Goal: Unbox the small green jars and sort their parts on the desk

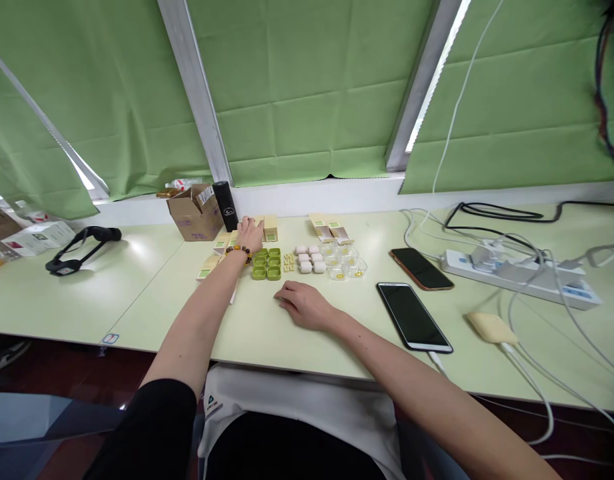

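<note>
My left hand, with a beaded bracelet at the wrist, reaches forward to a row of small pale-yellow boxes. Its fingers are bent down around one small box, mostly covered by the hand. Another small box with a green square stands just to the right. Close by are several green square cups, small yellow pieces, pale pink rounded pieces and clear plastic containers. My right hand rests on the table in front of them, fingers curled together, with nothing seen in them.
Two phones lie to the right, beside a power strip, cables and a cream-coloured case. At the back stand an open cardboard box and a black cylinder. A black headset lies left. Opened boxes sit behind the containers.
</note>
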Motion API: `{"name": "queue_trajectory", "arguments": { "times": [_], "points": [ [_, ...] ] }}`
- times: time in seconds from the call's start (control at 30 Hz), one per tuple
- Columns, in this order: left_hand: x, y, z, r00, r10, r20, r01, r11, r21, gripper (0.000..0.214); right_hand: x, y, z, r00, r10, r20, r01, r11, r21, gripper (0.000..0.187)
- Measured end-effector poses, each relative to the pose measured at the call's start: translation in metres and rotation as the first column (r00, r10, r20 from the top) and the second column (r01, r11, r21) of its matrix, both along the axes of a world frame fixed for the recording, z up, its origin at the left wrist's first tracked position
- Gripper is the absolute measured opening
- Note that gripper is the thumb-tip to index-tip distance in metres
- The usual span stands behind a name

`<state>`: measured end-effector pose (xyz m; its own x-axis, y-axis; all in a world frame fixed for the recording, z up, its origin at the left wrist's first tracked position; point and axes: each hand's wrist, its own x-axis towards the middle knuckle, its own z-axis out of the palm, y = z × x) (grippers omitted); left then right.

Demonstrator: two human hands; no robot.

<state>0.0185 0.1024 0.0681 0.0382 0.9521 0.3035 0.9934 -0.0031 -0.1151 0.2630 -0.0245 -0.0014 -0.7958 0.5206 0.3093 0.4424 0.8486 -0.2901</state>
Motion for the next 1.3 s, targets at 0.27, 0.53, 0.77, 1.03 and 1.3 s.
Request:
{"name": "queue_trajectory", "arguments": {
  "times": [0.27,0.53,0.77,1.03,1.3],
  "points": [
    [0.009,0.025,-0.013,1.0,-0.012,0.002,0.012,1.0,-0.027,0.059,0.0,0.001,-0.002,1.0,-0.003,-0.008,0.003,1.0,-0.002,0.026],
    [0.006,0.028,-0.015,1.0,0.001,0.009,0.0,0.999,-0.047,0.045,0.0,0.001,-0.002,1.0,-0.012,0.005,0.012,1.0,-0.005,0.025],
    [0.013,0.025,-0.009,0.996,-0.072,0.05,0.073,0.997,-0.028,0.031,0.0,0.0,0.0,1.0,-0.01,0.001,0.01,1.0,-0.004,0.026],
    [0.029,0.021,-0.002,0.988,-0.061,0.139,0.061,0.998,0.002,0.035,-0.001,0.0,0.001,1.0,-0.012,0.011,0.012,1.0,-0.012,0.027],
    [0.037,0.028,-0.008,0.951,-0.055,0.305,0.034,0.997,0.076,0.037,-0.002,0.002,-0.003,1.0,0.001,-0.019,-0.001,1.0,-0.013,0.026]
  ]
}}
